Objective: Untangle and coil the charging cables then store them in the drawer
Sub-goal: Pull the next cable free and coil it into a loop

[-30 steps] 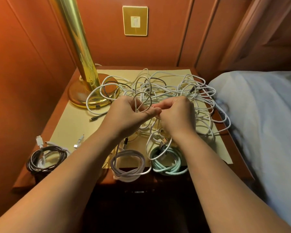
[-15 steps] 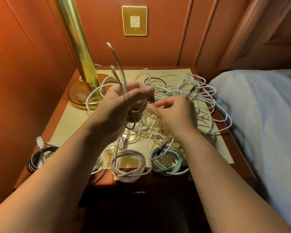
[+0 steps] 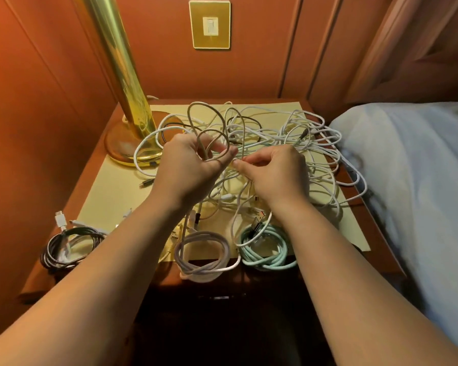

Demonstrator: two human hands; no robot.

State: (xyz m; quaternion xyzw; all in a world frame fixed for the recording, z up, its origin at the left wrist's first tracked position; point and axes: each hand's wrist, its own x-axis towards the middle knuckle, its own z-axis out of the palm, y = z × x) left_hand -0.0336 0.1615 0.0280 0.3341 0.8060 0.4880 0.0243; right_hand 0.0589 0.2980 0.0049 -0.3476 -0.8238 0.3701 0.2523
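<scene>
Head view, largest items first: bed [image 3: 418, 180] with pale sheet occupies the right side, just beside the nightstand [image 3: 72, 207]. Nightstand top carries a cream mat [image 3: 111, 191]; a brass lamp [image 3: 122, 75] stands at its rear left corner, base partly on the mat. A brass wall switch [image 3: 210, 24] is fixed to the panel behind. Tangle [image 3: 302, 143] of white cables covers the centre and right of the mat, loops reaching the lamp base and the right edge. Three finished coils lie along the front edge: dark coil [image 3: 66, 247] at left, off the mat; lilac coil [image 3: 204, 256] at centre; mint coil [image 3: 269, 250] to its right, the last two just beside each other and overhanging the front edge. Left hand [image 3: 188, 167] is raised over the tangle, fingers curled and gripping several loops of a beige cable [image 3: 206, 120], which rise above the fist. Right hand [image 3: 275, 173], close beside the left, pinches a thin white strand between thumb and forefinger. Drawer front below the top is in shadow; its state cannot be told.
</scene>
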